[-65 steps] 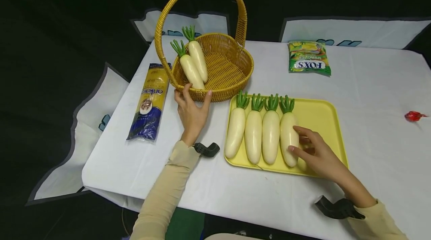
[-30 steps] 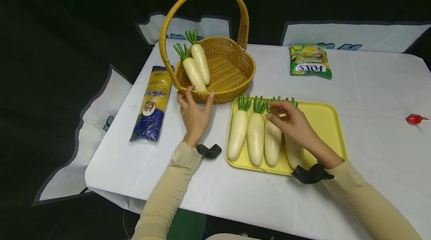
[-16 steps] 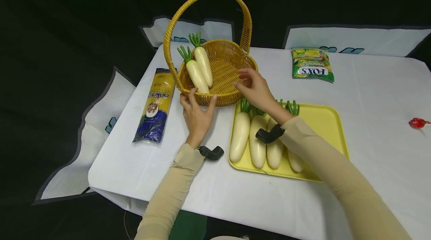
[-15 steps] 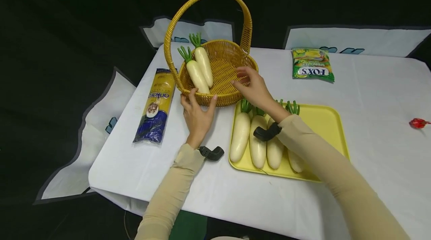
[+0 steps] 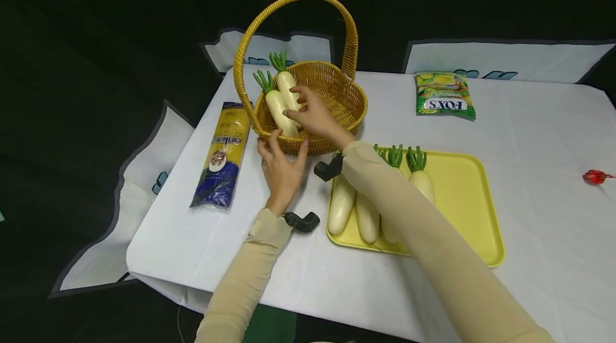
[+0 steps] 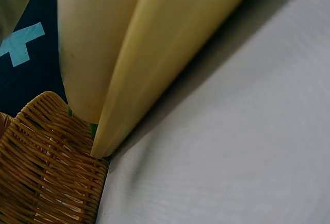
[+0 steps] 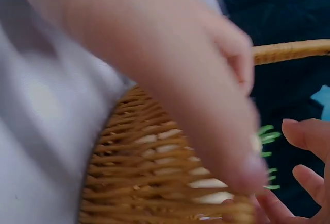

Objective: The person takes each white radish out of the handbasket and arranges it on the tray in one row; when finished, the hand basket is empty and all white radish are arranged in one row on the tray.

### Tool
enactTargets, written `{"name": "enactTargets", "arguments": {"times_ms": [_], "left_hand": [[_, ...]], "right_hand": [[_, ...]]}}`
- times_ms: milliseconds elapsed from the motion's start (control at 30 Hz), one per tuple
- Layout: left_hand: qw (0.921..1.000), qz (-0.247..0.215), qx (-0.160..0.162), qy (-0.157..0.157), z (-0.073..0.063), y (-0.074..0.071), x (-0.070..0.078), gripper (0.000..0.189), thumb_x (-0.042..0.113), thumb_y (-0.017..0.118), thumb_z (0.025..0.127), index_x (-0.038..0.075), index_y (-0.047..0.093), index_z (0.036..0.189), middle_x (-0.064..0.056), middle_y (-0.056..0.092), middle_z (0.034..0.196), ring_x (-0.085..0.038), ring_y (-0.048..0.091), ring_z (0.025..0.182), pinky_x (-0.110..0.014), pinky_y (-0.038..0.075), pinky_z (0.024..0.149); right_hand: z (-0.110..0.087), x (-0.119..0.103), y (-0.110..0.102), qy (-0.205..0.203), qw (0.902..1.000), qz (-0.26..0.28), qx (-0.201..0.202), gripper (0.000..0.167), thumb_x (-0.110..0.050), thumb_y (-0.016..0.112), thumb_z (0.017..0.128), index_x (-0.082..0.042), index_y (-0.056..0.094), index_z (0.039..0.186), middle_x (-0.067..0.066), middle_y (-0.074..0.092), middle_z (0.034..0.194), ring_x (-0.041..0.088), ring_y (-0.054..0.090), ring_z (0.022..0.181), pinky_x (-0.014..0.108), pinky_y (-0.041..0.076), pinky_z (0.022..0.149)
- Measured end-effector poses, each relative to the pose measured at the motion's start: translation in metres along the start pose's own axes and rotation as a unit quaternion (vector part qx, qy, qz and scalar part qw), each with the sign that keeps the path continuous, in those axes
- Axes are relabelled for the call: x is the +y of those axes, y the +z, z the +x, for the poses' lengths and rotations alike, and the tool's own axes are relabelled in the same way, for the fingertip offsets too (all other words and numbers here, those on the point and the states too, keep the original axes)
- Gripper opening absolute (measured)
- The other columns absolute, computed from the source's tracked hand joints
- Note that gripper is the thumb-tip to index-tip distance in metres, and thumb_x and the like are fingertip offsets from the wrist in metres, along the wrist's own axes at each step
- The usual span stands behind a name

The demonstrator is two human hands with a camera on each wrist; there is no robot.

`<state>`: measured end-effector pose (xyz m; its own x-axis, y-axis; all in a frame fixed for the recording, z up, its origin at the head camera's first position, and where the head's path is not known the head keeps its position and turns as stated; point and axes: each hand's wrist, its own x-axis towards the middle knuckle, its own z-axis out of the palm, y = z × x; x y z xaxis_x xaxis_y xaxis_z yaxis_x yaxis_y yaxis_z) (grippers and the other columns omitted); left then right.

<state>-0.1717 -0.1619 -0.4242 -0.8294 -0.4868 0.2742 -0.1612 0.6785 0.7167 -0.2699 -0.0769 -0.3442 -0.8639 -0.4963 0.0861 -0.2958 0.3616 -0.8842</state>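
Two white radishes with green tops lie at the left inside a wicker basket (image 5: 353,113): a nearer radish (image 5: 275,105) and a farther radish (image 5: 285,82). My right hand (image 5: 314,114) reaches over the basket, thumb and fingers parted, with the fingertips overlapping these radishes. At the basket's front, my left hand (image 5: 281,172) touches the rim, fingers and thumb spread apart. More radishes (image 5: 340,206) stand in a row on a yellow tray (image 5: 469,198), partly covered by my right sleeve. In the right wrist view, the right hand (image 7: 170,74) is blurred above the wicker wall.
A yellow and blue pasta packet (image 5: 221,155) lies left of the basket. At the back right is a green candy bag (image 5: 444,94), and a red wrapped candy (image 5: 595,177) sits at far right. The basket's tall handle (image 5: 351,48) arches over it.
My right hand has moved from the rightmost radish on the tray, up and left across the row, to the radishes in the basket. The left hand has stayed at the basket rim.
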Motion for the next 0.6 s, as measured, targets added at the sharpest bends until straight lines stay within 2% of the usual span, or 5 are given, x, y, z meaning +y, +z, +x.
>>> {"name": "enactTargets", "arguments": {"times_ms": [200, 400, 500, 600], "left_hand": [[0.9999, 0.004, -0.013, -0.006, -0.002, 0.001, -0.002, 0.066, 0.065, 0.048, 0.08, 0.029, 0.027, 0.131, -0.027, 0.009, 0.145, -0.05, 0.037, 0.118, -0.056, 0.032, 0.095], [1.0, 0.001, -0.008, 0.003, -0.001, -0.001, -0.002, 0.065, 0.062, 0.05, 0.081, 0.028, 0.027, 0.131, -0.027, 0.01, 0.145, -0.049, 0.035, 0.121, -0.056, 0.031, 0.096], [1.0, 0.001, -0.003, 0.008, 0.0, 0.0, -0.003, 0.065, 0.062, 0.05, 0.08, 0.027, 0.028, 0.131, -0.027, 0.011, 0.144, -0.049, 0.036, 0.121, -0.056, 0.032, 0.095], [1.0, 0.0, 0.0, 0.007, 0.0, 0.0, -0.003, 0.066, 0.063, 0.049, 0.08, 0.027, 0.028, 0.131, -0.027, 0.011, 0.145, -0.049, 0.036, 0.12, -0.056, 0.032, 0.095]], "right_hand": [[0.005, 0.007, 0.016, 0.034, 0.9976, -0.05, -0.034, 0.068, -0.025, 0.064, 0.084, -0.01, 0.028, 0.139, 0.02, 0.038, 0.132, 0.028, 0.043, 0.12, 0.04, 0.043, 0.091], [0.007, 0.009, 0.019, 0.053, 0.9962, -0.037, -0.059, 0.078, -0.026, 0.064, 0.083, -0.013, 0.016, 0.143, 0.02, 0.027, 0.139, 0.029, 0.036, 0.127, 0.042, 0.04, 0.096], [0.01, 0.009, 0.019, 0.062, 0.9951, -0.036, -0.068, 0.079, -0.025, 0.064, 0.083, -0.015, 0.015, 0.143, 0.02, 0.025, 0.139, 0.029, 0.037, 0.126, 0.041, 0.041, 0.096], [0.013, 0.009, 0.019, 0.061, 0.9938, -0.059, -0.072, 0.079, -0.024, 0.065, 0.082, -0.015, 0.016, 0.143, 0.022, 0.028, 0.135, 0.029, 0.043, 0.117, 0.039, 0.042, 0.092]]}}
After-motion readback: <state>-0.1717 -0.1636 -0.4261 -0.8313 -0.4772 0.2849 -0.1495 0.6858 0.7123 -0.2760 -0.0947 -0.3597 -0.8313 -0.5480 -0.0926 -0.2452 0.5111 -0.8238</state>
